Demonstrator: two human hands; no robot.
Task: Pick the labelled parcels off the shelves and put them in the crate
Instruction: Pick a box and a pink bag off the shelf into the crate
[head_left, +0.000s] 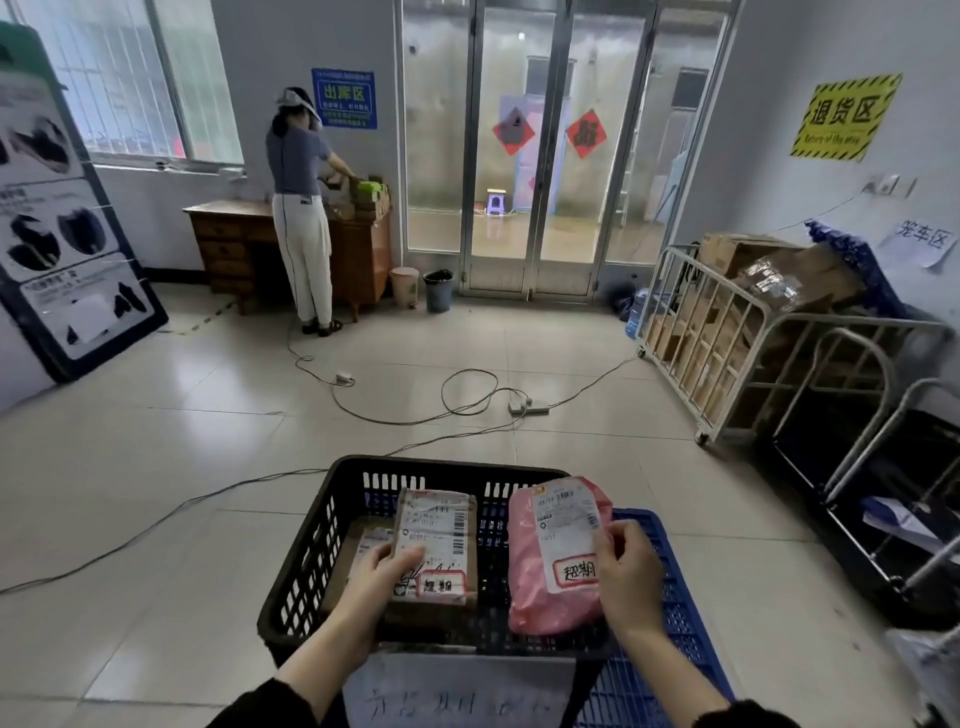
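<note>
A black slatted crate (301, 561) stands on the floor right in front of me, on top of a blue crate (675, 597). My left hand (379, 574) grips a brown cardboard parcel (441, 525) with a white shipping label and a red-bordered sticker, over the crate's left half. My right hand (626, 571) holds a pink plastic mailer (540, 571) with the same kind of label and sticker, over the right half. Another cardboard parcel (363, 540) lies inside the crate under the brown one.
Cables and a power strip (529, 406) trail across the tiled floor ahead. Metal cage trolleys (737, 332) with cardboard boxes line the right wall. A person (304, 208) stands at a wooden desk (228, 234) far left. Two bins (438, 290) sit by the glass doors.
</note>
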